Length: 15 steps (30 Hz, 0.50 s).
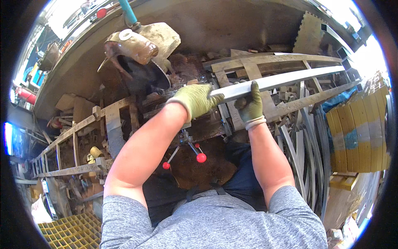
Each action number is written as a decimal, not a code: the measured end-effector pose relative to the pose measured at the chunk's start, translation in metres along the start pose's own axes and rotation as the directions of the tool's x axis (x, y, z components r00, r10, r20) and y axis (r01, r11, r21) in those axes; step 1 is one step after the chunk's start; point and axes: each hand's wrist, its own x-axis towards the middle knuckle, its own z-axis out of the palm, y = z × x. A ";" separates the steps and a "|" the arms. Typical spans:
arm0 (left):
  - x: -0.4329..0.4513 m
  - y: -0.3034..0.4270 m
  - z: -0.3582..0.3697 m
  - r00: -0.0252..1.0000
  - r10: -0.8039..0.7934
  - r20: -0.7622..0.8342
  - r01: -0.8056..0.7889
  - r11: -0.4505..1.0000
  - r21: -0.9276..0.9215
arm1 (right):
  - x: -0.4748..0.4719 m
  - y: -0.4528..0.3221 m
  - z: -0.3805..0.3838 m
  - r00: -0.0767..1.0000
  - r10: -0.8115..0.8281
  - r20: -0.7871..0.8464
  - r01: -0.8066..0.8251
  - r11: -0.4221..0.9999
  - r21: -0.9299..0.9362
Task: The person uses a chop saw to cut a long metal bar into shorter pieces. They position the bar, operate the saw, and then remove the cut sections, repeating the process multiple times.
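Observation:
My left hand [197, 100], in a green-yellow work glove, grips the near end of a long pale metal bar [279, 79]. The bar, possibly rectangular tube, slants up to the right. My right hand [250, 105], gloved alike, holds it from below, farther along, with one finger raised against its side. To the left of the bar's end stands a stained blade guard [133, 46], apparently of a cut-off saw, with a teal handle [127, 11] above it. Beneath my left hand, a spoked lever handle has red ball knobs [201, 157].
A metal roller-type frame [283, 109] runs under the bar to the right; another ladder-like frame [74, 140] extends left. Long metal strips [307, 155] lean at the right beside stacked yellow pieces [357, 140]. Offcuts lie below the frames. A yellow grating [71, 232] is at lower left.

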 end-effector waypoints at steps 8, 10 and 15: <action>-0.063 -0.031 0.063 0.937 0.219 -0.271 -0.084 0.897 0.433 | -0.024 0.041 0.032 0.964 -0.045 -0.261 0.001 0.986 -0.167; -0.072 -0.058 0.057 0.959 0.175 -0.222 -0.114 0.959 0.259 | -0.028 0.058 0.023 0.987 0.041 -0.155 -0.083 0.958 -0.275; -0.128 -0.121 0.030 0.982 -0.177 -0.063 0.176 0.984 -0.021 | -0.058 0.072 0.053 0.971 0.221 -0.087 -0.214 0.654 -0.725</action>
